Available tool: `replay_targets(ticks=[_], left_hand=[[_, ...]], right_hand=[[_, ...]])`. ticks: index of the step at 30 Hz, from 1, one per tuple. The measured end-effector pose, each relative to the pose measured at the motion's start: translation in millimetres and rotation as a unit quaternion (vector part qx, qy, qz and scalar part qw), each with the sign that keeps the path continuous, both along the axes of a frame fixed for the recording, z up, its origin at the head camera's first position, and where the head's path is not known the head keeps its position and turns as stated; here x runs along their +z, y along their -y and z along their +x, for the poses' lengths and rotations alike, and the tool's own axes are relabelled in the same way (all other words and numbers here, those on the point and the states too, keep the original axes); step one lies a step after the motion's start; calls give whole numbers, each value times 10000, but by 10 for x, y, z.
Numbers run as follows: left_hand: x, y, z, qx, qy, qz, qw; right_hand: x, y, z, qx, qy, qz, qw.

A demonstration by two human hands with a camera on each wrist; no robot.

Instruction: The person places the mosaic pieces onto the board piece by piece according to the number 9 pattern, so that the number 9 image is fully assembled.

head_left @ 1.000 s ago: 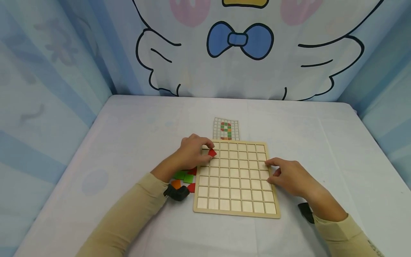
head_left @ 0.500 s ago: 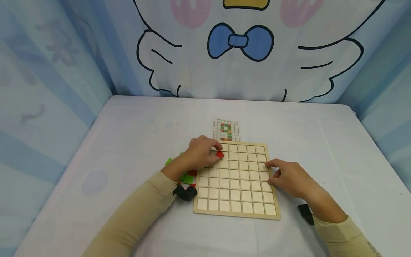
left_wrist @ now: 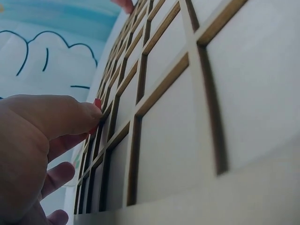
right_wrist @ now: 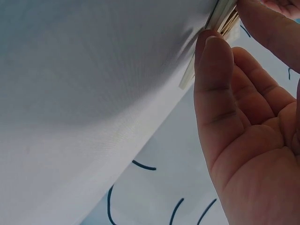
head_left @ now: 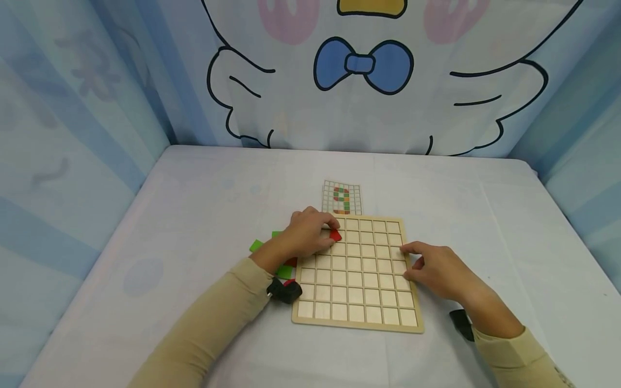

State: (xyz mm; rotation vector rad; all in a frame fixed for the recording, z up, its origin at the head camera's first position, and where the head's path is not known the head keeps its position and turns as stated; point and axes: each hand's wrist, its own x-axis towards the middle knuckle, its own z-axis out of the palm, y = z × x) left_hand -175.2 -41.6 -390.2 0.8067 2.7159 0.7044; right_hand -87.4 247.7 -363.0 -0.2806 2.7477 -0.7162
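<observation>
Our left hand (head_left: 310,234) pinches a red tile (head_left: 335,235) between thumb and forefinger; our right hand (head_left: 439,269) has its thumb and forefinger parted, both touching the near side of the wooden grid board (head_left: 354,280). From the left, we see green tiles (head_left: 284,272) around our left wrist, partly hidden by it. The red tile is at the board's far left cells; we cannot tell whether it touches them. Beyond our left fingertips, a printed card (head_left: 342,197) lies at the board's far edge.

Smooth, matt wooden board (head_left: 356,278) on faintly creased white cloth (head_left: 461,215)
</observation>
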Motion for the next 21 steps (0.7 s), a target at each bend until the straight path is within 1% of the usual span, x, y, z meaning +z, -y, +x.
replay_targets(ticks=[11,21], left_hand=[[3,-38,-3,-71,104,-35,9999],[-15,-48,-16,-75,48,-152,9998]], right_hand=[[1,-1,5,35,-40,-29,10000],[2,3,1,15,-25,18,10000]])
